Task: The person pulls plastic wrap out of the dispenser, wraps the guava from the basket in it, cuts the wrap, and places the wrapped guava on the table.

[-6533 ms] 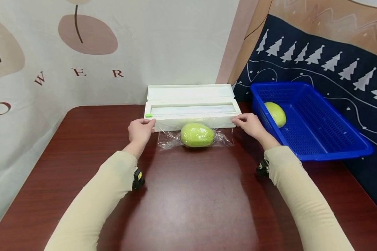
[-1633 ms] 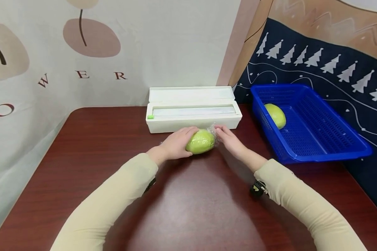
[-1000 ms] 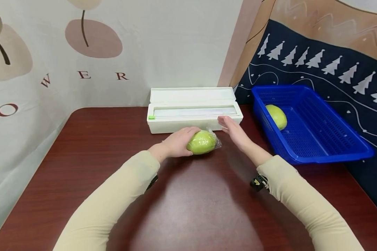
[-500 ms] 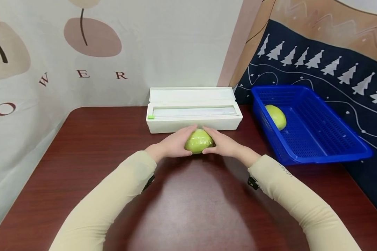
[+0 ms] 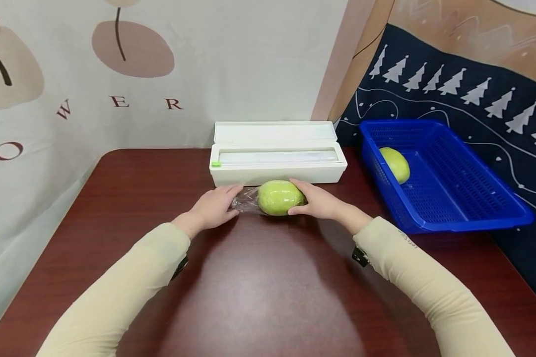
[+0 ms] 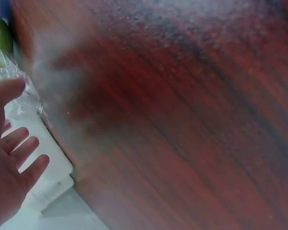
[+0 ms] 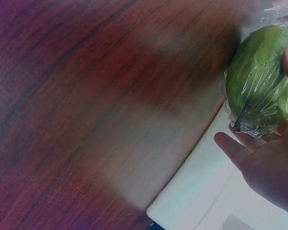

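- While the right hand (image 5: 321,202) holds the right end of the fruit (image 5: 279,198), thumb on the near side and fingers on the far side, the left hand (image 5: 212,206) stands wide at centre frame, thumb and fingers apart.
- Left hand position: around the loose end of the film (image 5: 245,201); whether it presses the film cannot be told.
- Fruit: green, at the centre of the head frame, lying lengthwise between the hands, wrapped in film. A dark stem (image 7: 238,119) shows under the wrap at the right of the right wrist frame.
- Film: clear and creased, extending left from the fruit.
- Box (image 5: 279,174): white, just behind the fruit, upper centre; lid (image 5: 274,132) raised at the back, green tab (image 5: 216,164) at the left end.
- Basket (image 5: 473,226): blue, right of frame, with a second fruit (image 5: 396,165) against its left wall.
- Table (image 5: 259,292): dark red wood, filling the lower frame.
- Backdrop: pale cloth (image 5: 259,59) upper left; navy cloth (image 5: 455,119) with white trees upper right.
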Available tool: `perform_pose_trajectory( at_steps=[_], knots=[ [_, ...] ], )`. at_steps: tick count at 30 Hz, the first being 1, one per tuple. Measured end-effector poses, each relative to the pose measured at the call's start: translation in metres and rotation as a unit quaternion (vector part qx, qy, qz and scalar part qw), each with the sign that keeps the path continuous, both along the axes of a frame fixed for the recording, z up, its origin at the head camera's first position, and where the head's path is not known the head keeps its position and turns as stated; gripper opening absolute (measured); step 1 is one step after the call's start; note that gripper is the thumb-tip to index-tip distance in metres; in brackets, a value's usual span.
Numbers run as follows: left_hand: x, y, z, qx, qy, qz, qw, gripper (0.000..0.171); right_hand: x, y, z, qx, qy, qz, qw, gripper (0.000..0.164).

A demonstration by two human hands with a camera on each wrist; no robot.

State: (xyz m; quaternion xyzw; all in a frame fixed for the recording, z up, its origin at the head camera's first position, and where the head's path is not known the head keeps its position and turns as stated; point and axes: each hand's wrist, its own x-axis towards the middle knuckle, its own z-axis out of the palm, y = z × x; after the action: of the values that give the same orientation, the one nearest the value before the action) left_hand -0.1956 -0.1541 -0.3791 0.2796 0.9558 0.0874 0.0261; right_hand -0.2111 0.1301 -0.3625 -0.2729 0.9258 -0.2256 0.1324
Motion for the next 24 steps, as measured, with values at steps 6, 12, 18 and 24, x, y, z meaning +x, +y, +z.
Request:
perform_pose_trajectory(
  at_steps=[6,12,18,24],
  knots=[
    [-0.001,0.001,0.001,0.027,0.063,0.014,0.9976,0.027,-0.001,-0.001,0.000,0.006,-0.004,-0.001,1.000,0.086],
    [-0.009,0.019,0.004,0.058,0.104,0.041,0.9920,0.025,0.000,-0.004,0.000,0.009,-0.008,0.004,1.000,0.086],
    [-0.010,0.045,0.014,0.114,0.076,0.125,0.9827,0.041,0.001,-0.007,0.001,0.012,-0.006,0.016,1.000,0.087],
    [-0.007,0.057,0.031,0.234,0.046,0.168,0.9565,0.040,0.002,-0.006,0.001,0.013,-0.007,0.018,1.000,0.087]
  ],
)
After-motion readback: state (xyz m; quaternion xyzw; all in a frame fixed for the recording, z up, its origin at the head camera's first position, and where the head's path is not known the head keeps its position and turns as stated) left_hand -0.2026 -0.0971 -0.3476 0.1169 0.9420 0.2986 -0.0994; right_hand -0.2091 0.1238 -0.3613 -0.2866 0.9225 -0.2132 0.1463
